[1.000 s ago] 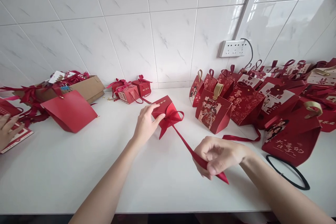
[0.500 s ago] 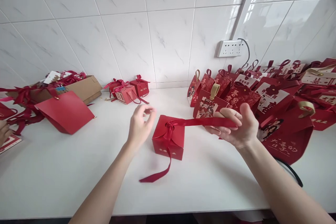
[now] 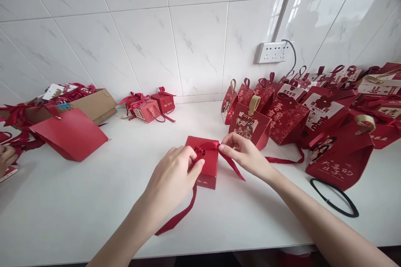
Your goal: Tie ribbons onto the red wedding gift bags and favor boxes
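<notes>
A small red box (image 3: pixel 209 166) stands on the white table in front of me, with a red ribbon (image 3: pixel 184 212) threaded at its top. My left hand (image 3: pixel 177 169) is over the box's left side, thumb and forefinger pinching the ribbon by the knot. To the right of the box, my right hand (image 3: pixel 242 152) pinches the ribbon's other part between thumb and forefinger; its tail hangs down past the box's right edge. The left part of the ribbon trails toward the front of the table.
Many red gift bags (image 3: pixel 286 119) crowd the right side, near a black loop (image 3: pixel 335 200). Three small boxes (image 3: pixel 145 110) stand near the wall. At left are a cardboard box (image 3: pixel 97 106), a red bag (image 3: pixel 70 135) and another person's hand (image 3: pixel 6 158).
My left hand has come down onto the ribbon at the knot. My right hand has moved left toward the box, from holding the ribbon stretched out to pinching it close by.
</notes>
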### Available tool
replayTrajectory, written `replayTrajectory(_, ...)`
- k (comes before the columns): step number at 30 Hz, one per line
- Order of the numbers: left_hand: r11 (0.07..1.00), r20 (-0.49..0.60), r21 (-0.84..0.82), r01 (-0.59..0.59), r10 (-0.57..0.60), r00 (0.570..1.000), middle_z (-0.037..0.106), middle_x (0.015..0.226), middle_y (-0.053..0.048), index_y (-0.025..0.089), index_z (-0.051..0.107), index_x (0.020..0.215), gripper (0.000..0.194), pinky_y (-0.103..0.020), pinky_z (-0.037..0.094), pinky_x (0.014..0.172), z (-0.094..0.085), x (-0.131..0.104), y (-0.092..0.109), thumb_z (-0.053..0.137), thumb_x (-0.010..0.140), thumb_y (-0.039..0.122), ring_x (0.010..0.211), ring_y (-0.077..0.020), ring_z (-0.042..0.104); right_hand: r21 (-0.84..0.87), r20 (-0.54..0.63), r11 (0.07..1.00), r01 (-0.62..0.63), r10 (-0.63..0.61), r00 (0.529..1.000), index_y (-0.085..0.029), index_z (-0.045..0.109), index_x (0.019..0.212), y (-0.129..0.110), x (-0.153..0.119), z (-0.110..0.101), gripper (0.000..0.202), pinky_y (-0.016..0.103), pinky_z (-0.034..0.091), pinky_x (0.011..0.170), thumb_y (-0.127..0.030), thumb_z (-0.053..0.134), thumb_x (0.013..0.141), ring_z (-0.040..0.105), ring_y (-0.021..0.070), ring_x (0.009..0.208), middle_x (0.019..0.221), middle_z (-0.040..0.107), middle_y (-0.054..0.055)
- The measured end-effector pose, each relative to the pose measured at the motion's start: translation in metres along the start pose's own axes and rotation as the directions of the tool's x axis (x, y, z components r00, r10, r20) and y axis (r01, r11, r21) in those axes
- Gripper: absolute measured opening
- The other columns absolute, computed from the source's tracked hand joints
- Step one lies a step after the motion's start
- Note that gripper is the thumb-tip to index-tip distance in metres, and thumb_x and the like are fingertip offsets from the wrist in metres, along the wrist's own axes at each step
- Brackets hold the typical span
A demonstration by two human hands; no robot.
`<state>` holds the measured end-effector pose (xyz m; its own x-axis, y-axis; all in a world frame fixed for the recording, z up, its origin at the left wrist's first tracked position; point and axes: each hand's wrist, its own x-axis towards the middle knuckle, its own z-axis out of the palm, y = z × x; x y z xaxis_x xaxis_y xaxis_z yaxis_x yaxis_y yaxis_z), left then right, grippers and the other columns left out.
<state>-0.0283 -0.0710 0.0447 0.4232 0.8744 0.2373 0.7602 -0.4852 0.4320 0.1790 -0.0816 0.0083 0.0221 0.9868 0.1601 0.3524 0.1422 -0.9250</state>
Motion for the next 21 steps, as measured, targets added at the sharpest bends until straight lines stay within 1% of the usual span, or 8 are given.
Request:
replayTrajectory(3,0.988,0.15,-0.116,0.098,-0.08,0.985,0.056,0.063,0.001,0.022,0.051,0.067,0.028,-0.025,0.035,0.046,-0.011,0.007,0.001,0.046,0.086,0.042,0.052,-0.0147,0.05,-0.063,0.059,0.998,-0.025,0.029,0.998,-0.02,0.056,0.077,0.001,0.001,0.001,0.033,0.028,0.043,0.063,-0.053,0.057,0.081,0.052,0.0136,0.065,0.079,0.06,0.001)
replayTrajectory(6,0.938,0.257,-0.301,0.174,-0.096,0.961,0.048,0.058,0.003,0.021,0.053,0.067,0.033,-0.022,0.03,0.046,-0.022,0.013,-0.001,0.047,0.085,0.048,0.05,-0.0113,0.044,-0.057,0.078,0.997,-0.056,0.06,0.995,-0.019,0.054,0.07,-0.001,0.001,-0.004,0.036,0.028,0.04,0.061,-0.054,0.054,0.082,0.047,0.0123,0.061,0.07,0.055,-0.001)
replayTrajectory(10,0.884,0.333,-0.417,0.213,-0.07,0.94,0.048,0.063,0.003,0.02,0.058,0.07,0.033,-0.021,0.031,0.053,-0.033,0.016,-0.005,0.051,0.083,0.049,0.058,-0.0108,0.044,0.006,0.054,0.997,-0.082,0.082,0.995,-0.019,0.052,0.071,-0.003,0.002,-0.008,0.037,0.029,0.041,0.068,-0.054,0.054,0.083,0.05,0.0134,0.068,0.072,0.054,-0.001)
replayTrajectory(12,0.883,0.353,-0.411,0.227,-0.075,0.933,0.05,0.067,0.002,0.02,0.06,0.073,0.031,-0.022,0.03,0.054,-0.036,0.017,-0.008,0.052,0.083,0.048,0.061,-0.0112,0.044,0.029,0.05,0.996,-0.088,0.087,0.995,-0.019,0.054,0.08,-0.002,0.002,-0.007,0.034,0.03,0.042,0.073,-0.053,0.056,0.082,0.055,0.0154,0.077,0.085,0.059,0.002)
replayTrajectory(14,0.882,0.342,-0.406,0.237,-0.093,0.935,0.049,0.069,0.002,0.02,0.061,0.075,0.03,-0.023,0.029,0.056,-0.036,0.021,-0.013,0.051,0.083,0.047,0.062,-0.0114,0.043,0.053,0.095,0.994,-0.097,0.092,0.991,-0.02,0.054,0.093,-0.001,0.002,-0.004,0.034,0.029,0.043,0.074,-0.051,0.06,0.08,0.057,0.0167,0.085,0.096,0.062,0.004)
replayTrajectory(17,0.868,0.306,-0.43,0.25,-0.121,0.944,0.041,0.065,0.003,0.018,0.055,0.068,0.032,-0.024,0.026,0.057,-0.033,0.027,-0.024,0.051,0.083,0.046,0.061,-0.0109,0.037,0.068,0.2,0.989,-0.13,0.114,0.973,-0.021,0.051,0.104,0.003,0.003,-0.002,0.04,0.026,0.04,0.062,-0.05,0.063,0.079,0.055,0.0148,0.071,0.075,0.061,-0.001)
replayTrajectory(19,0.846,0.319,-0.461,0.269,-0.125,0.939,0.039,0.063,0.003,0.017,0.051,0.065,0.033,-0.025,0.027,0.058,-0.031,0.029,-0.03,0.051,0.082,0.045,0.06,-0.0113,0.037,0.092,0.218,0.988,-0.125,0.103,0.971,-0.02,0.054,0.095,0.003,0.005,-0.003,0.037,0.025,0.035,0.056,-0.05,0.065,0.077,0.049,0.0122,0.059,0.06,0.053,-0.005)
replayTrajectory(21,0.828,0.358,-0.487,0.279,-0.102,0.928,0.043,0.066,0.002,0.017,0.053,0.066,0.033,-0.025,0.03,0.061,-0.033,0.026,-0.033,0.052,0.082,0.046,0.063,-0.0122,0.041,0.134,0.191,0.985,-0.105,0.079,0.978,-0.018,0.056,0.081,-0.001,0.009,-0.007,0.033,0.025,0.033,0.055,-0.049,0.066,0.075,0.045,0.0101,0.055,0.056,0.049,-0.005)
